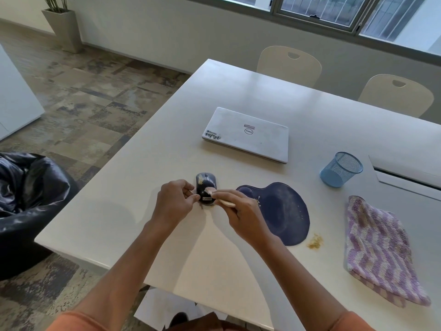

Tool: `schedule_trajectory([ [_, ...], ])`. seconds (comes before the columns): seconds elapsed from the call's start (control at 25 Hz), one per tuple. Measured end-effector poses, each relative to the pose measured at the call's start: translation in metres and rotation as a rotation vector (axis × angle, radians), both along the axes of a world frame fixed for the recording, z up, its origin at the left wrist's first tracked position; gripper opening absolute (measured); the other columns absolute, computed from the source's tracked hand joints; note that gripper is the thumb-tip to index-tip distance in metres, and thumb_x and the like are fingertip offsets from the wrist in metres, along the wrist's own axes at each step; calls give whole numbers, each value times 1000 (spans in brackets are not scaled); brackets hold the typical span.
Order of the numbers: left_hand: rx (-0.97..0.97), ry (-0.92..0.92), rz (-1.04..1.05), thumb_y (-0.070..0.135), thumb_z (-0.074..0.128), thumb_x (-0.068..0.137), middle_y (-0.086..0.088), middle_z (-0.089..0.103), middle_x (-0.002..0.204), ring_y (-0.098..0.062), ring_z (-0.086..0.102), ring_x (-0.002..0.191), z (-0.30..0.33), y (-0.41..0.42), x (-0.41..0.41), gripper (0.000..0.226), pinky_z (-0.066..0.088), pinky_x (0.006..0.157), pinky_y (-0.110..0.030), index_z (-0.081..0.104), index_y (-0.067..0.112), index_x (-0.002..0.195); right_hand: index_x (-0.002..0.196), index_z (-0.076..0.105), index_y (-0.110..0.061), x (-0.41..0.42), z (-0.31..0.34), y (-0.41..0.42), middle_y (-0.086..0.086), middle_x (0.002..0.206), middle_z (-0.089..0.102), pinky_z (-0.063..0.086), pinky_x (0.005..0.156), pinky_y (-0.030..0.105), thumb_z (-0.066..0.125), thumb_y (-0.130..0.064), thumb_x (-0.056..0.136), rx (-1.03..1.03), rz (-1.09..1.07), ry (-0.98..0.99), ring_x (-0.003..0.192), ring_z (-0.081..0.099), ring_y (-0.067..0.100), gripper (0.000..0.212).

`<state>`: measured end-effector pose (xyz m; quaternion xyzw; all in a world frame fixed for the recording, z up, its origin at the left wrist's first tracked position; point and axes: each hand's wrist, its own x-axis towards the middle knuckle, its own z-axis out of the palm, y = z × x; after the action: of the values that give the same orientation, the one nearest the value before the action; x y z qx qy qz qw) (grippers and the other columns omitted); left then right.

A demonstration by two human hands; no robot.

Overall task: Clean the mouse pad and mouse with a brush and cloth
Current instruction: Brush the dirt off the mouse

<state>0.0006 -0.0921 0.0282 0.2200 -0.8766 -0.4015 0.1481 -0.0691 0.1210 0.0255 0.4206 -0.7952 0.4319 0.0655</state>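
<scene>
So the small dark blue-black computer mouse [206, 186] sits on the white table [124, 211], just left of the dark blue, wrist-rest-style mouse pad [281, 211]. The left hand [175, 203] has its fingers pinched together on the mouse's near end to steady it. The right hand [241, 211] is closed around the pale wooden handle of a little brush [218, 195], with the light bristles touching the top of the mouse.

Progress-wise I'd call it the middle of the brushing stage. There's a yellowish smear left on the mouse near the scroll wheel, so that's not done. The pad looks dusty, with a few light specks on it, and there's a small pile of tan crumbs [315, 242] on the table just off its near right edge, so maybe it got a pass already, can't say for sure. The purple and white striped fluffy cloth [379, 254] lies folded well off to the right, not in either hand, so the wipe-down looks like it's all left to do.

Count: one mouse, one pad, one brush, one cloth, one closed white laptop [245, 134], one blue mesh pen cup [341, 169], two cream chairs [288, 65] behind the table.
</scene>
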Motion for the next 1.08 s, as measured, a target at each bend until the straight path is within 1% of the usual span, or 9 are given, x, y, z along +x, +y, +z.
schedule_trajectory([
  [0.08, 3, -3, -1, 21, 92, 78, 6, 76, 79, -8, 72, 74, -1, -1, 1, 28, 60, 82, -34, 79, 13, 102, 118, 80, -12, 4, 4, 13, -4, 118, 79, 62, 93, 28, 71, -9, 102, -14, 23, -21, 108, 74, 5, 18],
  [0.16, 6, -10, -5, 21, 92, 78, 6, 75, 79, -8, 72, 74, 0, -1, 1, 29, 61, 82, -35, 79, 13, 102, 112, 81, -8, 1, 12, 18, -2, 112, 81, 62, 91, 27, 70, -12, 102, -80, 26, -30, 103, 75, 6, 16],
  [0.24, 8, -18, -10, 21, 92, 79, 6, 75, 79, -7, 71, 74, 1, 0, 0, 29, 60, 82, -34, 79, 12, 103, 110, 81, -6, -5, 17, 14, 0, 110, 81, 63, 91, 30, 67, -16, 102, -159, -36, -51, 101, 77, 7, 18],
  [0.32, 5, -22, -16, 22, 92, 79, 7, 74, 78, -6, 71, 74, 3, 2, -1, 29, 60, 81, -33, 79, 13, 103, 109, 82, -7, -12, 17, 3, 0, 109, 81, 64, 90, 35, 71, -12, 101, -205, -127, -87, 100, 77, 8, 14],
  [0.44, 12, -22, -25, 24, 92, 78, 10, 74, 77, -4, 71, 74, 5, 4, -3, 29, 59, 81, -31, 79, 14, 102, 109, 83, -10, -9, 5, -9, -3, 110, 82, 65, 87, 39, 73, -10, 100, -206, -195, -114, 100, 77, 6, 14],
  [0.52, 3, -25, -27, 24, 92, 78, 8, 74, 78, -6, 71, 75, 5, 4, -4, 29, 59, 81, -31, 79, 13, 102, 110, 83, -11, 2, -2, -8, -4, 110, 82, 65, 86, 37, 72, -11, 101, -194, -197, -113, 99, 77, 6, 15],
  [0.68, -14, -22, -9, 20, 90, 81, 2, 78, 84, -11, 72, 77, 4, 1, -4, 27, 59, 83, -33, 80, 10, 104, 105, 84, -10, 19, -9, 5, -9, 107, 81, 66, 80, 36, 73, -5, 100, -182, -192, -119, 94, 78, 6, 13],
  [0.88, -18, -28, -11, 27, 92, 79, 6, 77, 81, -7, 72, 76, 7, 0, -5, 30, 60, 83, -33, 79, 13, 102, 107, 84, -8, 8, -2, -1, -3, 109, 82, 64, 87, 30, 71, -3, 100, -270, -272, -177, 99, 78, 8, 15],
  [1.08, -29, -48, 8, 40, 93, 75, 10, 74, 75, -9, 72, 73, 11, -1, -7, 33, 60, 77, -35, 77, 19, 94, 104, 82, -9, 10, 4, -12, -1, 107, 82, 67, 79, 38, 73, -3, 98, -243, -134, -212, 93, 79, 10, 12],
])
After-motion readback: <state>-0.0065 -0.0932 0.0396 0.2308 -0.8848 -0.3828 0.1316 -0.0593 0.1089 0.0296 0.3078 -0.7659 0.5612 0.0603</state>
